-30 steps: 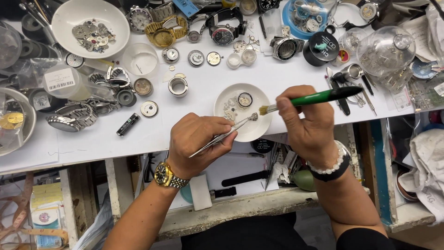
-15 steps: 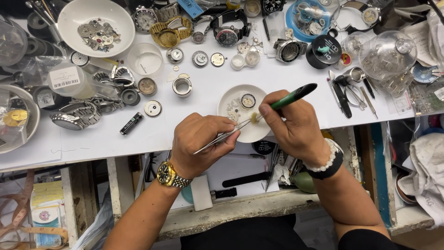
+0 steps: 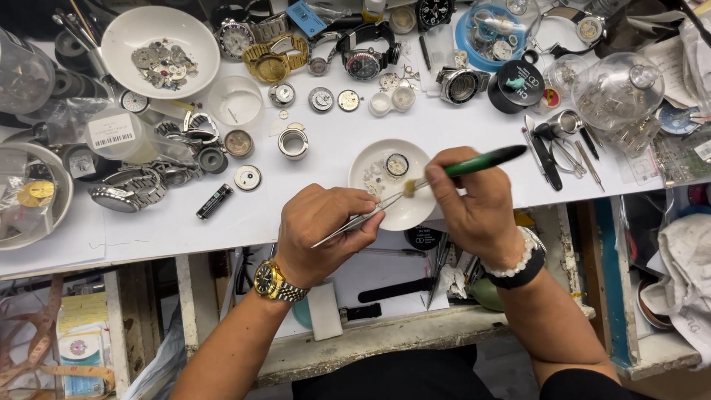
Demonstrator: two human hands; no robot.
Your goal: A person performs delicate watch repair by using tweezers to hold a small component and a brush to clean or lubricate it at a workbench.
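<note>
Left hand is pinched shut on a pair of tweezers, their tips reaching over the small white dish and holding a tiny part there, too small to make out. Right hand is closed round a green-handled brush, bristle end right at the tweezer tips, so the two tools meet over the near side of the dish.

Sweeping the bench from the left: a steel watch lies on its side, a big white bowl holds loose movement parts, a gold watch sits behind, then a small metal ring stands beside the dish. Inside the dish, a round watch movement rests near the far rim among little scattered pieces. Further right, a black-cased watch, a clear glass dome and a row of hand tools.

Judging by this, the cleaning looks mid-way: one piece is under the brush, and the movement and the other bits in the dish lie untouched.
</note>
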